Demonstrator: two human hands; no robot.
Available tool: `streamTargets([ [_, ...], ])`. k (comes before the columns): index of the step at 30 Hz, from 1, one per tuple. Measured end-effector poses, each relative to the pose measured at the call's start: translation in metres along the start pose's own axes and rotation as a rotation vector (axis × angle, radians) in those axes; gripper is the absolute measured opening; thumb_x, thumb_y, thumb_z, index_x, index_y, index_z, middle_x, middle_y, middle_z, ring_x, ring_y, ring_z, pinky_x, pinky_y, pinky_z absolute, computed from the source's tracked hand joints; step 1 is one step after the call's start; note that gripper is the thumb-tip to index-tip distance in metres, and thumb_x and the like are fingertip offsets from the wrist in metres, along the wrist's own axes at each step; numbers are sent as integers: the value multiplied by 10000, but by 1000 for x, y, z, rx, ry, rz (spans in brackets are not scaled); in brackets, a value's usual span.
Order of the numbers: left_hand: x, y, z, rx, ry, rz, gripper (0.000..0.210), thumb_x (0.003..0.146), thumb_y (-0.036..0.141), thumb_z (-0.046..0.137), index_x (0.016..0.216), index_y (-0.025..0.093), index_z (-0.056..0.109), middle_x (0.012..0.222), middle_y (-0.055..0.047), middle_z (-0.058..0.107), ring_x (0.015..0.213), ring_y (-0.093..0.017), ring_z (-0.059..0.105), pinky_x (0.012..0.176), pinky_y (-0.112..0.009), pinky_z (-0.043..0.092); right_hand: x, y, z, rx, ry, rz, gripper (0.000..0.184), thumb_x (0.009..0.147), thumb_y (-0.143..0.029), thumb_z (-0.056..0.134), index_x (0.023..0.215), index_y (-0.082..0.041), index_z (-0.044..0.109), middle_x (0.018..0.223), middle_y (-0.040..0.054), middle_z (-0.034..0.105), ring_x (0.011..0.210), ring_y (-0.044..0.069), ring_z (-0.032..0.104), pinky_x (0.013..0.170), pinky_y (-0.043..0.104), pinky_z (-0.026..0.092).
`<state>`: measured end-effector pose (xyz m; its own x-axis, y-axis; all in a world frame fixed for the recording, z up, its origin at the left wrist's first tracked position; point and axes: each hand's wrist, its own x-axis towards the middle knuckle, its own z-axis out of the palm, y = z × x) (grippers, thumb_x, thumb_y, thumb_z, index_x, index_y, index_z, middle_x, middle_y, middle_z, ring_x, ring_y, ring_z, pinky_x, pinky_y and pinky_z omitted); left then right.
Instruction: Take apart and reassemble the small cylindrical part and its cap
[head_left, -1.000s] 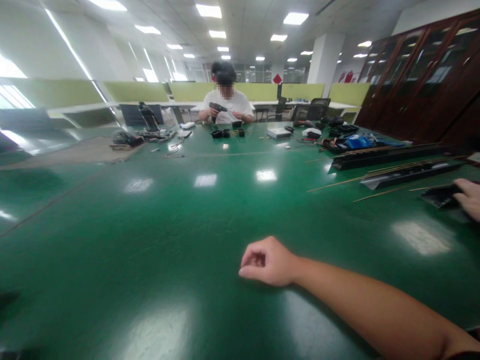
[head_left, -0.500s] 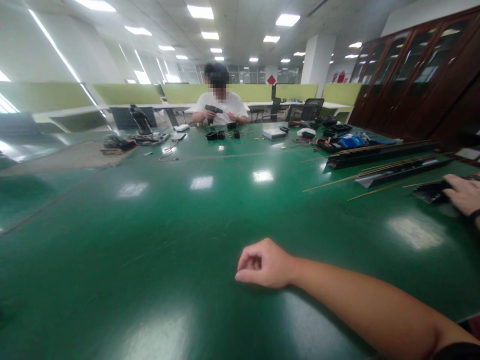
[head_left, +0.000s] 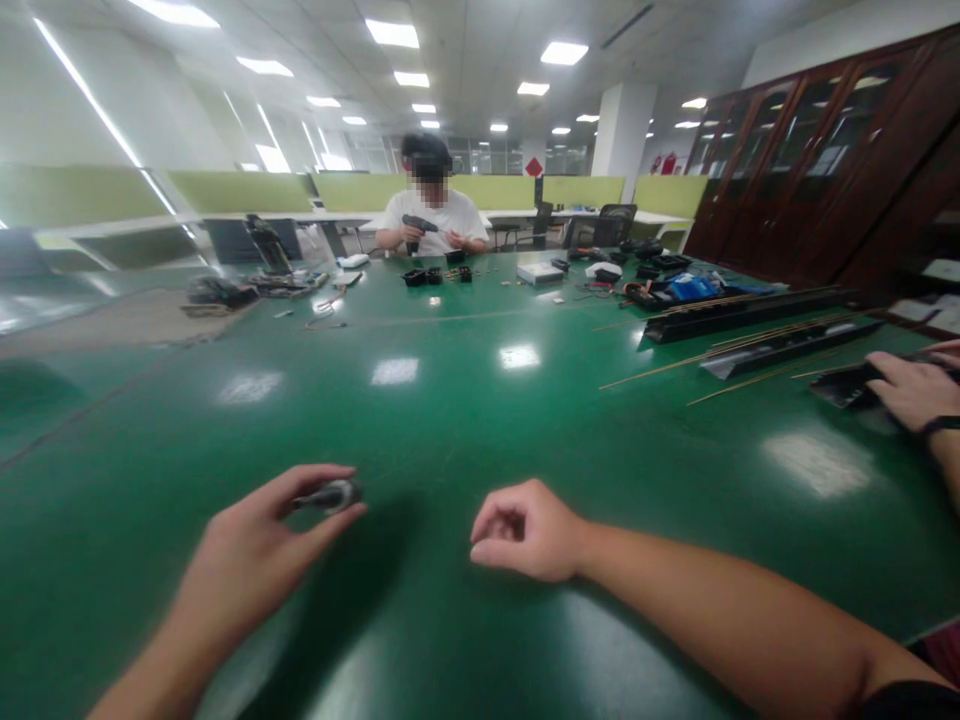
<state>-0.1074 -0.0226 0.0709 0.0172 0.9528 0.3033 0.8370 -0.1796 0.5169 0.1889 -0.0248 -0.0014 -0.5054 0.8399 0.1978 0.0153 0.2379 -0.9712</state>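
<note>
My left hand (head_left: 255, 545) is raised over the green table (head_left: 420, 440) at the lower left, throwing a shadow on it. Between its thumb and fingers it grips a small dark round object with a pale ring on its face (head_left: 336, 495); blur hides its exact kind. My right hand (head_left: 529, 530) rests on the tabletop near the middle, fingers curled in toward the thumb. I see nothing in the hollow of that hand. A gap of bare green surface lies between the two hands.
Across the table a person in a white shirt (head_left: 457, 215) holds a power drill (head_left: 418, 223). Black channels (head_left: 750, 312) and thin rods (head_left: 652, 373) lie at the right. There, another person's hand (head_left: 911, 388) touches a black channel. Small black boxes (head_left: 422, 277) stand farther back.
My left hand has come into view from the lower left with the small dark round object in its grip. My right hand stays in place. The view has shifted slightly.
</note>
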Motion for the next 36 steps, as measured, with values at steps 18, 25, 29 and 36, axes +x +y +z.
streamTargets([
  [18,1,55,116,-397,-239,395,222,820,214,677,1042,223,661,1013,-37,707,913,-167,672,830,-269,542,9,8,-8,184,190,73,472,983,-551,460,702,-178,526,589,-25,520,468,98,467,494,231,376],
  [25,0,53,118,-385,-194,368,347,791,170,686,1128,237,642,1080,-26,713,971,-170,689,895,-268,561,6,6,-9,178,198,76,440,983,-569,472,772,-184,507,627,-35,543,475,89,474,498,223,377],
  [29,0,55,117,-399,-162,346,341,795,145,677,1120,248,660,1068,-12,726,977,-165,697,917,-270,558,6,9,-8,192,210,79,436,990,-568,450,791,-184,505,640,-26,570,467,92,495,481,223,376],
  [36,-3,55,115,-433,-134,416,246,826,125,642,1051,221,671,1130,-41,728,1027,-180,698,969,-318,558,6,12,-9,188,195,78,437,997,-558,423,795,-181,511,645,-19,582,458,92,501,471,225,381],
])
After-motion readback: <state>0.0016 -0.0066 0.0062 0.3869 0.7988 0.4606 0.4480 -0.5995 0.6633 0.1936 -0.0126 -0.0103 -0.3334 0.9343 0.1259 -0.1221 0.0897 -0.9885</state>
